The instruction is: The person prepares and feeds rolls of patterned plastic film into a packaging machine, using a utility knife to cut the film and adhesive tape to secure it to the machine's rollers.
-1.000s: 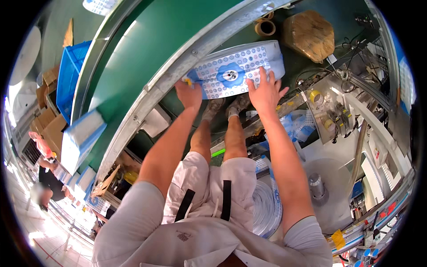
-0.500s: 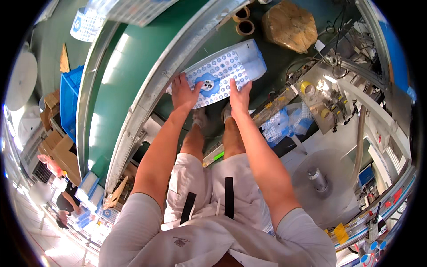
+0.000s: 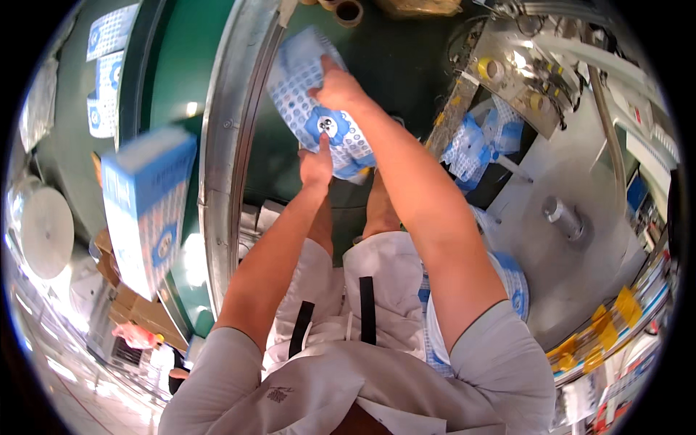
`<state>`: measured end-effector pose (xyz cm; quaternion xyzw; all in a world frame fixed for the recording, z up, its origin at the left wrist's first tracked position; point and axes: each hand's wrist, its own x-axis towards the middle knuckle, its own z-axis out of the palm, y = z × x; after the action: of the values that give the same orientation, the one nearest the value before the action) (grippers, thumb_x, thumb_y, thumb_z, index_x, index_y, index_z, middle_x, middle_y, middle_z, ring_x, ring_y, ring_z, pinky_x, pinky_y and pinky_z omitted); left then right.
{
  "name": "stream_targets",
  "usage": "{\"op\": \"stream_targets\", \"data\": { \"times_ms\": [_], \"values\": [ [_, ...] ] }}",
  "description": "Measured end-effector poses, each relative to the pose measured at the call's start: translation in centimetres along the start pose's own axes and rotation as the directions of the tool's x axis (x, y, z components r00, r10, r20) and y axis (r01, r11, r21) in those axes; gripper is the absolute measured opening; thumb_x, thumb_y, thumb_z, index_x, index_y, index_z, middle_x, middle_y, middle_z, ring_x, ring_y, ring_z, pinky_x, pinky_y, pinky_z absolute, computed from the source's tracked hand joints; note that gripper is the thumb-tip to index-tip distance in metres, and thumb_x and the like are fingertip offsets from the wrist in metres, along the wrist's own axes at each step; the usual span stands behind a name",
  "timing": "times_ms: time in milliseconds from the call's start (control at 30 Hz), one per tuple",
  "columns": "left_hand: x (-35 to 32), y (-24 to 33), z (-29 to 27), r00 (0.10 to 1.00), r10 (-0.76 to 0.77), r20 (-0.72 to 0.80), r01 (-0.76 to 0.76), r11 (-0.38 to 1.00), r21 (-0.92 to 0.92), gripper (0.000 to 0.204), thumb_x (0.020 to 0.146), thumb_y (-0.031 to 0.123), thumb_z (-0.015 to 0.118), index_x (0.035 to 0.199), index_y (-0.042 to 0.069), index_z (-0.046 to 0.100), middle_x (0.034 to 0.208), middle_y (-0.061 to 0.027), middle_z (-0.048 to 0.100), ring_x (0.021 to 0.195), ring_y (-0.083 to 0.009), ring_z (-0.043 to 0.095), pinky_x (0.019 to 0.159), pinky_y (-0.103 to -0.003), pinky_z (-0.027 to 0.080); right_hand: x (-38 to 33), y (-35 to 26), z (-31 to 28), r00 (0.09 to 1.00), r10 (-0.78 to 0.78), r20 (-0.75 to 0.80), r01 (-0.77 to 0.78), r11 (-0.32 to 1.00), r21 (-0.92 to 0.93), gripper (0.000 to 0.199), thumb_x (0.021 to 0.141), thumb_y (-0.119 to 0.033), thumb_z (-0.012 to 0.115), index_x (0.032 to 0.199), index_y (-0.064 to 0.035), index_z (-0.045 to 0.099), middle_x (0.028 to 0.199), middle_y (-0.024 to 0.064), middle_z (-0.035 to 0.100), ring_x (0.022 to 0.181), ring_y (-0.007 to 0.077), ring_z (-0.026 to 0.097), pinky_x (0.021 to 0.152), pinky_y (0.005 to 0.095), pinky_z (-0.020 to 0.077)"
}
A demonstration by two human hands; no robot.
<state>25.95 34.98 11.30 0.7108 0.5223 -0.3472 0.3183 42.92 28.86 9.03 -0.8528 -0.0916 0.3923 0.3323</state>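
Both my hands hold a white plastic bag (image 3: 297,98) printed with small blue marks and an animal face in a blue patch. The bag is tilted, running from the metal rail down toward my legs. My right hand (image 3: 341,88) grips its upper right edge, thumb over the printed face and fingers partly hidden. At the lower end, my left hand (image 3: 317,167) pinches the bag with its thumb on top, below the animal face. The left fingers are mostly hidden beneath it.
A blurred blue-and-white pack (image 3: 145,206) stands over the green conveyor belt (image 3: 187,58) at left, behind the metal rail (image 3: 226,127). Crumpled printed bags (image 3: 471,148) hang by the machine at right. A cardboard tape core (image 3: 348,13) lies at the far edge.
The bag has swung from lying crosswise to a steep slant and moved left toward the rail. My right hand has moved up its edge. A pack has come into nearer view at left.
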Motion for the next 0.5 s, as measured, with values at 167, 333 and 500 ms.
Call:
{"op": "stream_targets", "data": {
  "times_ms": [167,333,500],
  "values": [
    [1.3,-0.8,1.7,0.992,-0.026,-0.124,-0.035,0.883,-0.468,0.089,0.081,0.041,0.079,0.131,-0.017,0.031,0.132,-0.0311,0.048,0.124,-0.034,0.05,0.102,-0.041,0.042,-4.9,1.6,-1.1,0.969,0.123,0.216,-0.12,0.992,-0.027,0.1,0.07,-0.073,0.067,0.13,0.0064,0.055,0.129,0.0269,0.059,0.121,0.0387,0.057,0.1,0.0412,0.0458],
    [1.9,0.3,2.5,0.992,-0.086,-0.091,-0.009,0.677,-0.736,0.085,0.082,0.021,0.081,0.131,-0.009,0.019,0.12,-0.0195,0.05,0.106,-0.0268,0.056,0.084,-0.04,0.053,-8.2,5.4,-1.1,0.995,-0.02,-0.097,0.005,0.988,-0.151,0.097,0.072,-0.076,0.063,0.126,0.0038,0.06,0.122,0.0225,0.065,0.113,0.0379,0.062,0.095,0.0411,0.0493],
    [3.6,-0.8,-0.8,0.947,0.301,-0.113,-0.305,0.732,-0.61,0.086,0.078,0.003,0.078,0.135,-0.018,0.017,0.133,-0.0275,0.046,0.122,-0.0309,0.051,0.105,-0.038,0.041,-10.7,6.5,4.5,0.904,0.079,-0.421,-0.032,0.993,0.117,0.085,0.08,-0.068,0.064,0.122,0.0065,0.06,0.113,0.0276,0.066,0.105,0.0392,0.065,0.092,0.045,0.0498]
  ]
}}
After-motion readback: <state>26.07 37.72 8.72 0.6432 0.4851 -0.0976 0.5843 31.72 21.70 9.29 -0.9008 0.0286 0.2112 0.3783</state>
